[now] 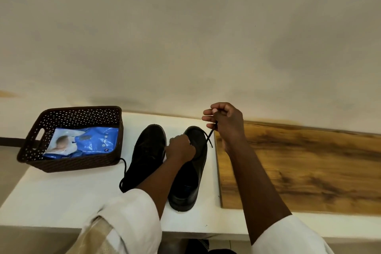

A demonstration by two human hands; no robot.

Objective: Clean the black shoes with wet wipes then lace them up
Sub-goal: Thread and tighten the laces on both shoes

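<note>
Two black shoes stand side by side on the white table (61, 196), toes pointing away from me. Beside the left shoe (147, 154), a loose black lace (123, 173) trails off its left side. My left hand (180, 148) rests on the top of the right shoe (190, 173), fingers curled at the eyelets. Above and to the right of that shoe's toe, my right hand (223, 123) pinches the black lace of the right shoe (210, 136) and holds it taut. A blue wet-wipes pack (86, 142) lies in the brown basket.
A brown perforated basket (68, 163) sits at the table's left, close to the left shoe. A wooden board (305, 169) covers the table's right part, its edge just right of the right shoe. A pale wall rises behind.
</note>
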